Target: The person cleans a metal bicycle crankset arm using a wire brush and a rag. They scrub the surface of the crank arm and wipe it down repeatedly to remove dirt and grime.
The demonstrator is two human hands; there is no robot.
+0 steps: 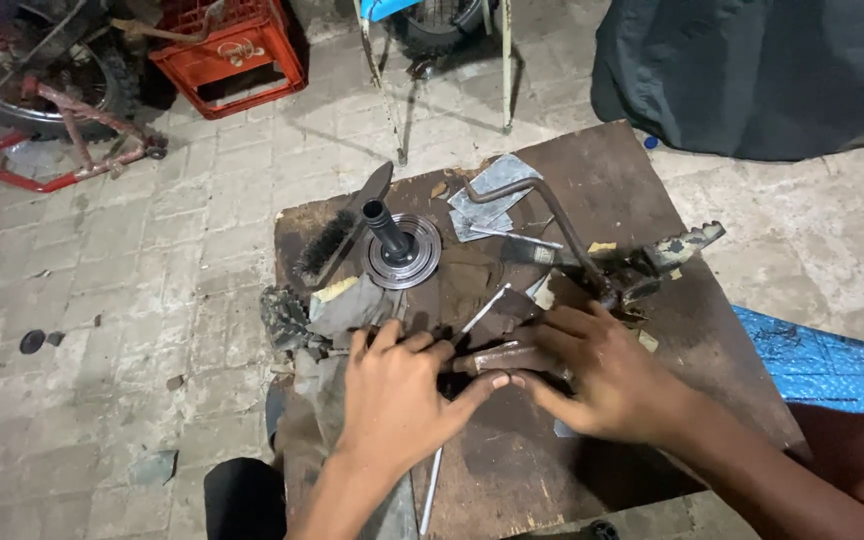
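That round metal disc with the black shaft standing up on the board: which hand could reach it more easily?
Probably the left hand. It lies almost straight below the disc, while the right hand sits further to the side. Both hands rest on a dark metal piece between them.

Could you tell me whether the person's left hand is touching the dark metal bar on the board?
Touching: the head view shows the left hand with its thumb pressed against the dark metal bar.

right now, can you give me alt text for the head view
Two bare hands, left hand and right hand, press together on a dark metal part on a worn wooden board set on a brick floor. Behind them lie a round hub with a black shaft, a wire brush and a bent kick lever.
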